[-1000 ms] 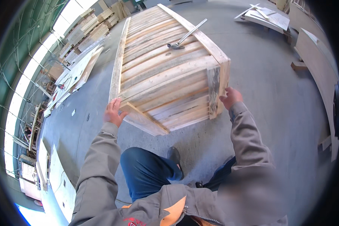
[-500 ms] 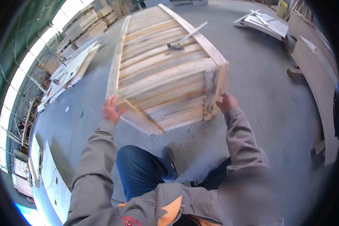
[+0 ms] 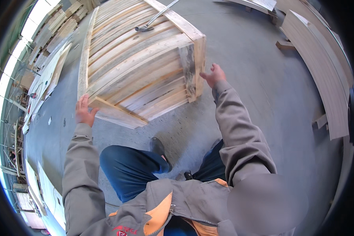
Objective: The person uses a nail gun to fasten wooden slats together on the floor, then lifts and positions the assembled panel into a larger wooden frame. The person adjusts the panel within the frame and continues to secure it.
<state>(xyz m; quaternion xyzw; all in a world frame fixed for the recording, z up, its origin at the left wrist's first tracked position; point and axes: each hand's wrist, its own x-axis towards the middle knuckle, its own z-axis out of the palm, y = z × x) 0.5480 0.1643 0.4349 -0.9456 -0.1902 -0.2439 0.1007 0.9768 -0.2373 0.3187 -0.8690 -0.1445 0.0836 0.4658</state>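
Observation:
A large slatted wooden crate (image 3: 137, 63) stands on the floor before me, its pale boards framed by lengthwise battens. My left hand (image 3: 85, 111) is at its near left corner, fingers stretched along the edge and thumb spread apart. Beside the right-hand near edge is my right hand (image 3: 215, 75), fingers apart, its thumb close to the wood; whether it touches I cannot tell. On the crate's top lies a claw hammer (image 3: 145, 28) with a light metallic handle, out of both hands' grasp. Neither hand is wrapped round anything.
Large wooden panels (image 3: 318, 67) lean or rest on blocks (image 3: 285, 45) at the right. Stacked timber (image 3: 55, 23) stands at the far left, with flat sheets (image 3: 53, 74) nearer. More boards (image 3: 47, 188) lie at the lower left. My shoes are on the concrete floor (image 3: 247, 63) close to the crate.
The whole scene has shifted left and up in the picture. My right hand's fingers are more spread beside the crate's edge; my left hand stays at its corner. The hammer still lies on top.

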